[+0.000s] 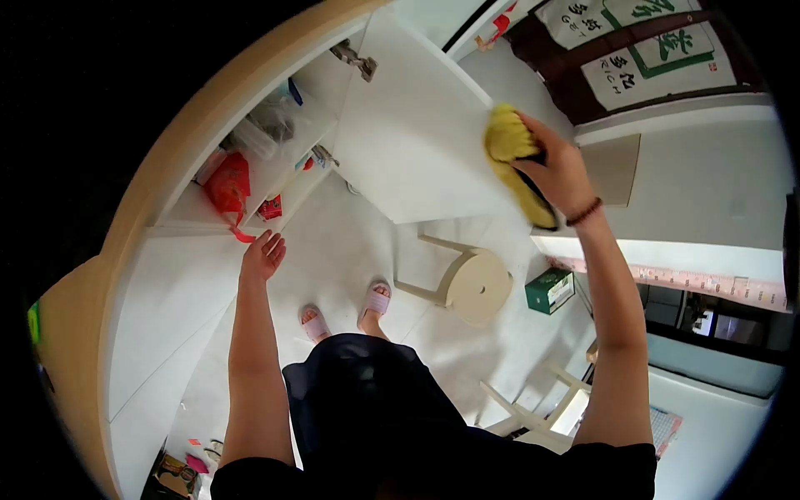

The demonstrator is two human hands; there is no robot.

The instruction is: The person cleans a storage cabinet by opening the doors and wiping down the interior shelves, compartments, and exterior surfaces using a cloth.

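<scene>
My right hand [560, 167] is closed around a yellow cleaning cloth [510, 137] with a fluffy surface and a dark edge. The cloth lies against the outer edge of the white cabinet door [417, 125], which stands swung open; its lower end is blurred. My left hand [264, 257] holds nothing, its fingers loosely stretched out. It is just below the open cabinet shelf, close to the hanging end of a red plastic bag [229, 185]. I cannot tell whether the fingertips touch the bag.
Clear plastic items [258, 137] and a small red packet [270, 207] are in the cabinet. A beige stool [479, 286] stands on the floor ahead, with a green box [550, 291] to its right. Another pale stool [533, 417] is at lower right. My feet wear pink slippers [377, 300].
</scene>
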